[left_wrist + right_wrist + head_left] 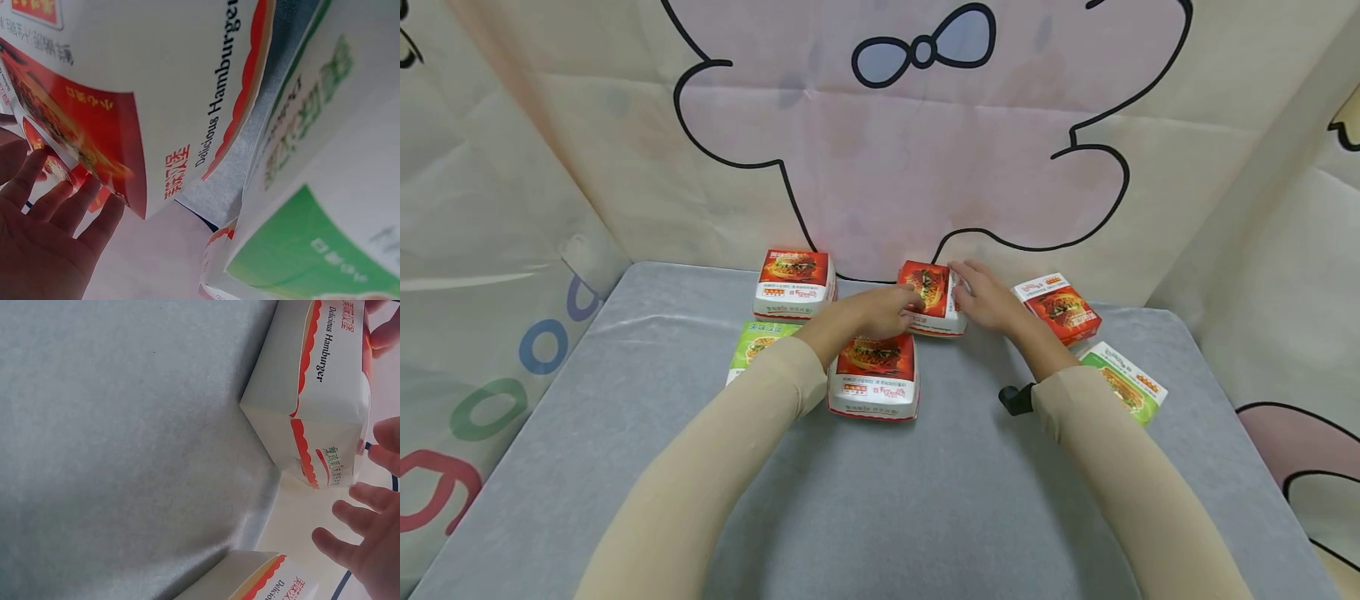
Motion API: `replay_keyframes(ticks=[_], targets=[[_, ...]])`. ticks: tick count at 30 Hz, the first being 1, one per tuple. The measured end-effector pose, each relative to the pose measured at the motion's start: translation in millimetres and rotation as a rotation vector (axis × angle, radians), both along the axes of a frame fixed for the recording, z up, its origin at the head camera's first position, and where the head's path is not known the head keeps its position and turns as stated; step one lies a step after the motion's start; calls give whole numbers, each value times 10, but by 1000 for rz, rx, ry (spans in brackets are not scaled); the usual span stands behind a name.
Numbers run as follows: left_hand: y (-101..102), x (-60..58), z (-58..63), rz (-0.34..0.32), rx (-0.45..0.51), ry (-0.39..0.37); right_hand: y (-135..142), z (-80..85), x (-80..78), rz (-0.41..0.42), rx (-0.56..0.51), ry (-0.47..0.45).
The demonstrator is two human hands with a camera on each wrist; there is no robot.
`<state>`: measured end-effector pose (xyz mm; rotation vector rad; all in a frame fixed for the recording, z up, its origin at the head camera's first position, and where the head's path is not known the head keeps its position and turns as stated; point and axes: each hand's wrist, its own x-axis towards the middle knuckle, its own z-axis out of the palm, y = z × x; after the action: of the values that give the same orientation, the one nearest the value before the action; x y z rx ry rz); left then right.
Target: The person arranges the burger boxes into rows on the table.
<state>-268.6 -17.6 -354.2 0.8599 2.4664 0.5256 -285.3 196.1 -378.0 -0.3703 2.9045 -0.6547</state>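
Observation:
A red-and-white hamburger box (927,287) stands at the back middle of the table, between both hands. My left hand (877,312) reaches over the front hamburger box, fingertips at the left side of the back one. In the left wrist view, the left hand's fingers (75,203) are spread and slightly bent beside a red-printed box (169,119). My right hand (987,298) is at the back box's right side, fingers loosely extended. The right wrist view shows spread fingers (337,547) near the box's corner (322,447). The left forearm partly hides a green hamburger box (756,340).
Another red box (793,287) stands back left, and one more (874,387) lies just in front of the handled box. On the right are a tilted red box (1060,308) and a green box (1126,379), partly behind the right sleeve. A printed cloth wall (865,183) borders the table's back.

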Motion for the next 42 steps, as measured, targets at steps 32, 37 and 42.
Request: replay_keyframes(ticks=[32, 37, 42], targets=[[-17, 43, 58, 11, -38, 36, 11, 15, 161, -73, 144, 40], [-9, 56, 79, 2, -43, 30, 6, 13, 178, -81, 164, 45], [17, 70, 78, -27, -34, 24, 6, 17, 207, -87, 187, 58]])
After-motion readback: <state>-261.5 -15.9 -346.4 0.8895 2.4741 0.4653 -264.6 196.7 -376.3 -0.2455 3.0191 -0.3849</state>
